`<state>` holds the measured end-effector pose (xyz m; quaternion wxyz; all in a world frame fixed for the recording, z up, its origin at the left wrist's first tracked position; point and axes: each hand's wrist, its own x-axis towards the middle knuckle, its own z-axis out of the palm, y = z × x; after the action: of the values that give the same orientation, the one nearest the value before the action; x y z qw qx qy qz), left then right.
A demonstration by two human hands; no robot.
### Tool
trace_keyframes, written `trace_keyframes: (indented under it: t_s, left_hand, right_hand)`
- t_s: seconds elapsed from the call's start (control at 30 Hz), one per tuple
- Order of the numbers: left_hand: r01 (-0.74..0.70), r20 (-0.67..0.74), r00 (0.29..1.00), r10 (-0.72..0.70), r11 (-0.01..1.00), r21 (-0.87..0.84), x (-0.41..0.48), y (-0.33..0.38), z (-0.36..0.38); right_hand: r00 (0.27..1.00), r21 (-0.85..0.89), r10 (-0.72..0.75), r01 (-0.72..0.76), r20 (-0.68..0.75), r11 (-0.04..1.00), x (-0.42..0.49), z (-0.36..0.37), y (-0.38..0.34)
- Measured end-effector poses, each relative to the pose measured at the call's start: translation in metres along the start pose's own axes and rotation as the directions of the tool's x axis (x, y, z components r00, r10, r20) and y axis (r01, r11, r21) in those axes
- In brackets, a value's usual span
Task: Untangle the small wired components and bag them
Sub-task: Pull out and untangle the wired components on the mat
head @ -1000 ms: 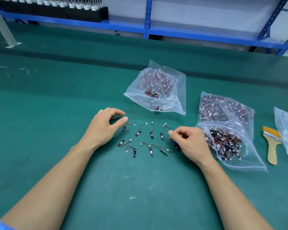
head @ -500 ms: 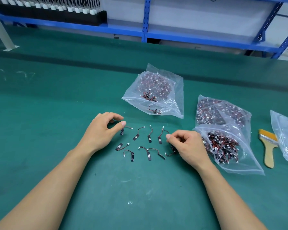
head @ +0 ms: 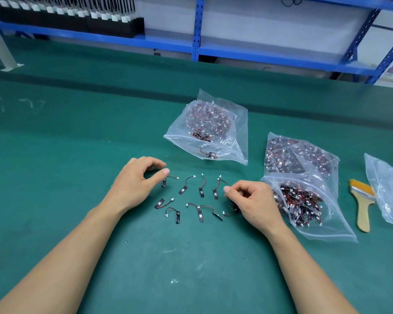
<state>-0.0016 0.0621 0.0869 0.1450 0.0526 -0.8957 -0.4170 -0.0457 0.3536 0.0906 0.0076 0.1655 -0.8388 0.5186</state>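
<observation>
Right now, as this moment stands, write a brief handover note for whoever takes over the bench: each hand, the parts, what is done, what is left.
Left hand: fingers curled, thumb tip at the leftmost component; grip unclear.
Right hand: pinches a component wire.
Parts: separated components lie in two rows on the green mat between the hands. A tangled heap sits in the open bag beside the right hand.
Done: about nine untangled.
Left: bag them, then work through the heap.

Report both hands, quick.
Left hand: fingers curled, thumb at the top-left component; grip cannot be told.
Right hand: closed, pinching a wire.
</observation>
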Motion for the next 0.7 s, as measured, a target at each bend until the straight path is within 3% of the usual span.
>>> trace_keyframes:
  t_s: [0.7]
  left_hand:
    - [-0.003,0.038,0.999,0.001,0.999,0.05,0.0016,0.0039,-0.0032]
  right_hand:
    - [1.0,0.007,0.013,-0.013,0.002,1.0,0.0011,-0.0006,-0.0016]
